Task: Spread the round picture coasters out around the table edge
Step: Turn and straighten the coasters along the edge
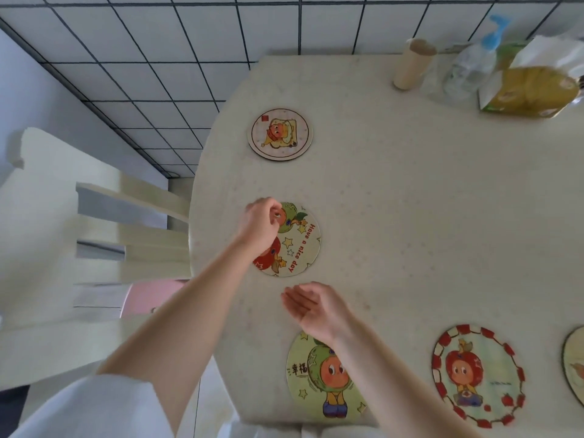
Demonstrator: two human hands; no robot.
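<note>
Several round picture coasters lie flat along the left and near edges of the cream table [410, 191]. A small one with an orange character [280, 134] sits farthest. The "Have a nice day" coaster [300, 245] lies in the middle, and my left hand [262, 222] hovers over its left part with fingers curled, holding nothing that I can see. My right hand [313, 306] is open, palm up, just in front of it. Beneath my right wrist lies a green-character coaster [319, 377]. A red-bordered coaster [477, 376] lies to its right, and another coaster [575, 365] is cut off by the frame's right edge.
A cardboard tube [412, 64], a clear plastic bottle [467, 69], a yellow packet [531, 91] and tissues [550, 52] crowd the far right corner. A cream slatted chair [126, 235] with a pink seat stands against the table's left side. Tiled floor lies beyond.
</note>
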